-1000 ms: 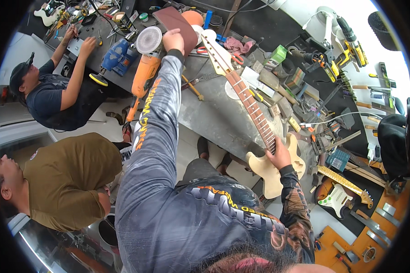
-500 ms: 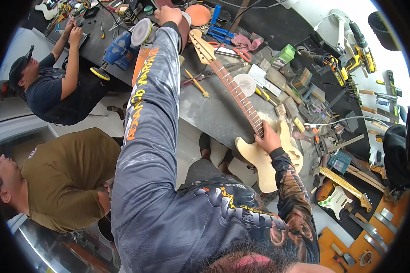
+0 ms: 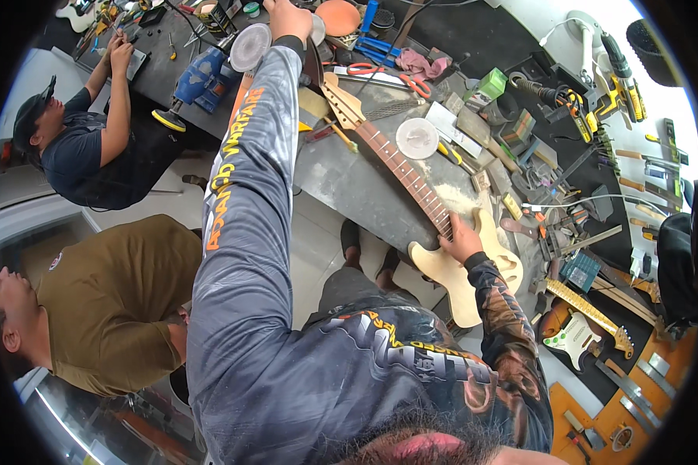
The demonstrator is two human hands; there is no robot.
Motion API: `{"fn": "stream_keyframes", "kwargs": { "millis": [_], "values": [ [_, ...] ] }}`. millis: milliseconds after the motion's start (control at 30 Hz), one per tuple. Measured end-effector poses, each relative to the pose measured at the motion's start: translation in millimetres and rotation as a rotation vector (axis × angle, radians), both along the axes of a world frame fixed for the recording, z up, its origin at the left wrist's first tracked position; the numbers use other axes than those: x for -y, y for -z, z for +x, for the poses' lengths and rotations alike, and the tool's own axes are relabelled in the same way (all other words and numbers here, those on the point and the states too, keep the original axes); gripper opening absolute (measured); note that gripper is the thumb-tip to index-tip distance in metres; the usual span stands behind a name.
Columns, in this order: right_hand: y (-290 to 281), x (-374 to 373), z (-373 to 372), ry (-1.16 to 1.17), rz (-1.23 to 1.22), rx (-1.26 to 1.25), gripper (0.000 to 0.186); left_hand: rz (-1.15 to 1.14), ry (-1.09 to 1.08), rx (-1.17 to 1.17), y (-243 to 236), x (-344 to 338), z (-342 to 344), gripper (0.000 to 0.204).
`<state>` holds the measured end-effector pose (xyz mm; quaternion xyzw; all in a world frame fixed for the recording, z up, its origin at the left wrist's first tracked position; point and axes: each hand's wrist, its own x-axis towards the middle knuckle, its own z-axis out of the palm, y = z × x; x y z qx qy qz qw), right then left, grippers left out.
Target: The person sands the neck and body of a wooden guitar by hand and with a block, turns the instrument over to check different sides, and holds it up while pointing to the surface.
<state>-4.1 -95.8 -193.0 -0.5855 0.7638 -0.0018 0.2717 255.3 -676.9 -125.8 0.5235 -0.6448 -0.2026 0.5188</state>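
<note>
An unfinished pale wood electric guitar, its body (image 3: 465, 291) without hardware, lies slanted across the bench's near edge. Its dark fretted neck (image 3: 402, 172) points up and left to a bare headstock (image 3: 341, 101). My right hand (image 3: 463, 240) is closed around the neck where it meets the body. My left arm reaches far forward, and my left hand (image 3: 288, 19) is at the upper edge of the picture among sanding discs. A round grey disc (image 3: 250, 48) is left of it, an orange disc (image 3: 339, 21) right of it. Its fingertips are cut off.
Red-handled scissors (image 3: 415, 85), a pale round disc (image 3: 417, 139) and wood blocks crowd the bench. A blue power sander (image 3: 200, 81) is left of my arm. A sunburst guitar (image 3: 574, 333) lies at the right. Two people (image 3: 116, 302) are on the left.
My left hand has moved slightly up toward the picture's upper edge. The guitar and my right hand have shifted slightly right and down in view, with the grip on the neck unchanged.
</note>
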Motion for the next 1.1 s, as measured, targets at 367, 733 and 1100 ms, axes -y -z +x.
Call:
{"fn": "stream_keyframes", "kwargs": {
  "millis": [367, 733, 1100],
  "values": [
    [2.9, -3.6, -6.2, -0.031, -0.097, -0.088, 0.071, -0.274, 0.144, 0.067, 1.3, -91.8, -11.7, 0.042],
    [-21.5, -7.2, -7.6, 0.046, -0.051, -0.043, 0.068, -0.009, 0.119, 0.761, 114.5, -264.4, 39.3, 0.024],
    [-30.3, -15.3, -6.1, 0.038, -0.104, -0.022, 0.07, 0.385, 0.41, 0.496, 130.1, -354.2, -14.4, 0.021]
  ]
}}
